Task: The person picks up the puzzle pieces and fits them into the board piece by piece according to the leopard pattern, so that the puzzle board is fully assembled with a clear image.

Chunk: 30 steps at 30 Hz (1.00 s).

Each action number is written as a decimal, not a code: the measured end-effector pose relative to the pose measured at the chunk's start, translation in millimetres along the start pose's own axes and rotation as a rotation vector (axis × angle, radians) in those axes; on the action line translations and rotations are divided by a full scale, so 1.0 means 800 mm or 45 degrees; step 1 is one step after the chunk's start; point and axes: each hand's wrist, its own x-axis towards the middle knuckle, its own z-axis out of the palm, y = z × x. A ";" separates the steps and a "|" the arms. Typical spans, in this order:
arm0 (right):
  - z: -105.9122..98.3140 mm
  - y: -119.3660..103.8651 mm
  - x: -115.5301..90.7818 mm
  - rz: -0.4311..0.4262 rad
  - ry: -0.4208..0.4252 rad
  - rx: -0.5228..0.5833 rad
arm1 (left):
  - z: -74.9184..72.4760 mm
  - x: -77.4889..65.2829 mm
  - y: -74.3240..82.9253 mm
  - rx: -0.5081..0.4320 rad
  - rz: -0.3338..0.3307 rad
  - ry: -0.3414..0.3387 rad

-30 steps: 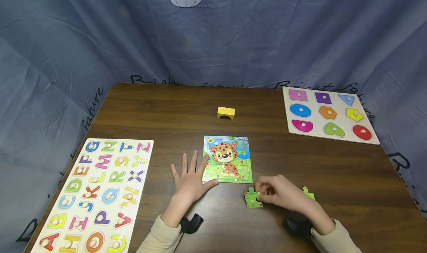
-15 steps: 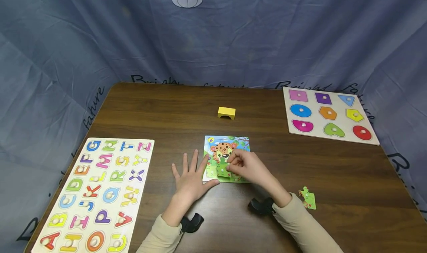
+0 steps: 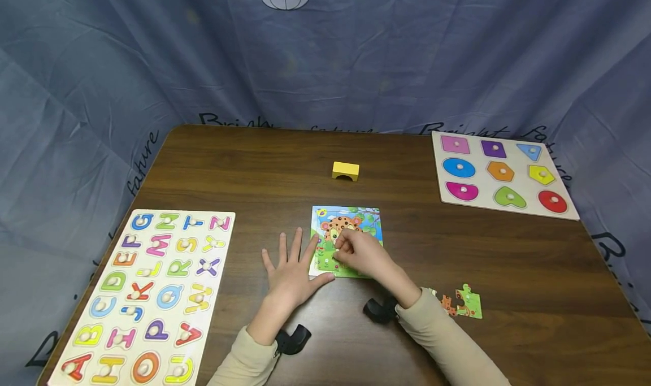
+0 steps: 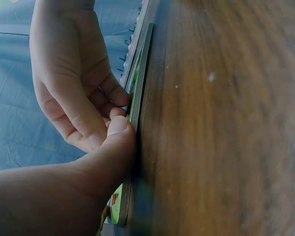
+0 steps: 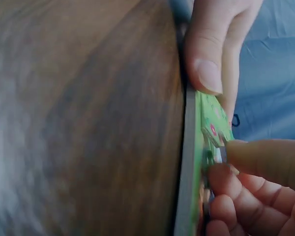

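A square leopard jigsaw board [image 3: 375,222] lies mid-table. My left hand [image 3: 290,280] is spread flat at its left side, index fingertip on the left edge and thumb against the near-left corner. Over the board's lower left, my right hand [image 3: 364,255] pinches a green jigsaw piece [image 3: 327,261] between thumb and fingers. In the right wrist view that piece [image 5: 214,118] tilts up from the board, close to the left thumb [image 5: 210,73]. The right hand covers much of the leopard's face and body in the head view.
Loose jigsaw pieces [image 3: 471,303] lie right of the right forearm, one partly behind the sleeve. An alphabet peg board [image 3: 224,250] fills the table's left side. A shape peg board [image 3: 488,206] sits at the back right. A yellow arch block [image 3: 345,169] stands behind the jigsaw.
My right hand has carried the green jigsaw piece from the table leftward onto the board, then slightly farther left to its lower-left part. The left hand has stayed in place.
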 end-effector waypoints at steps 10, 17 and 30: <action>0.012 -0.005 0.005 0.007 0.060 -0.190 | 0.000 0.001 -0.001 -0.036 0.001 -0.003; 0.014 -0.007 0.006 -0.004 0.086 -0.217 | -0.001 0.000 0.000 -0.013 0.008 0.007; 0.015 -0.005 0.007 -0.076 0.109 -0.263 | -0.003 0.001 0.001 0.015 -0.005 -0.034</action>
